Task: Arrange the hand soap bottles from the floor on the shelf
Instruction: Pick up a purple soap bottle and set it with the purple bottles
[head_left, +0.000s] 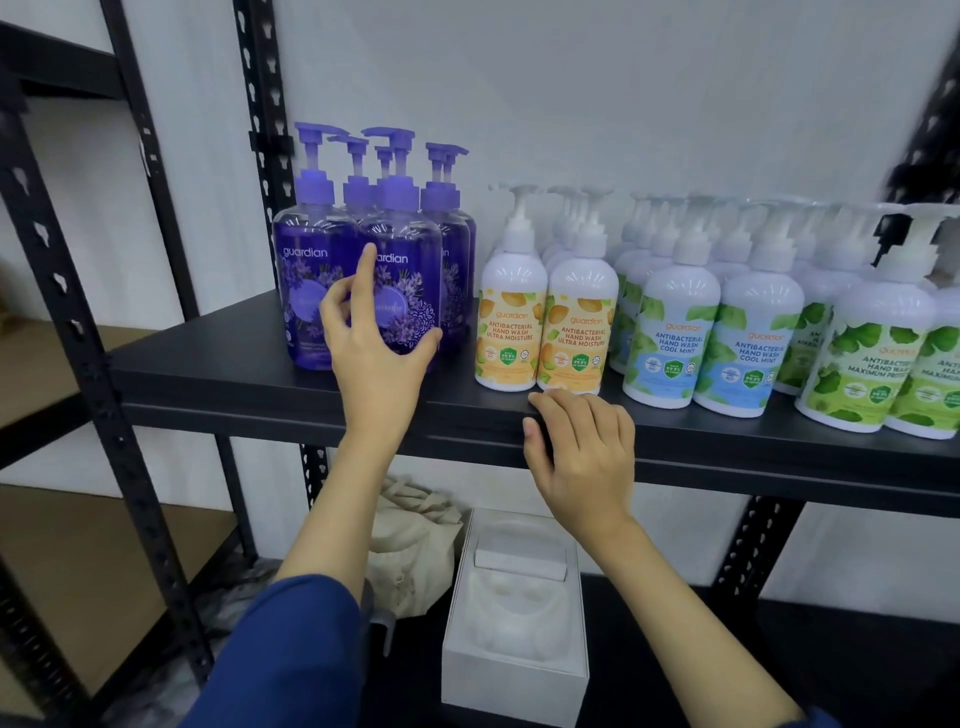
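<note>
Purple soap bottle (400, 275) on shelf (218, 364), left hand (376, 348) touching its front

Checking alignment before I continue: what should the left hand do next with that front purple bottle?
Probably nudge the front purple lavender pump bottle straight; the left hand touches its label, fingers loose, while the right hand grips the black shelf edge.

The left hand (376, 338) covers much of the front purple bottle's label (402, 312). Rear purple bottles (452, 249) show only pumps and slivers. At far right, the green-label bottles (935, 364) are cut by the frame edge, and the pumps (904, 228) there blur.
</note>
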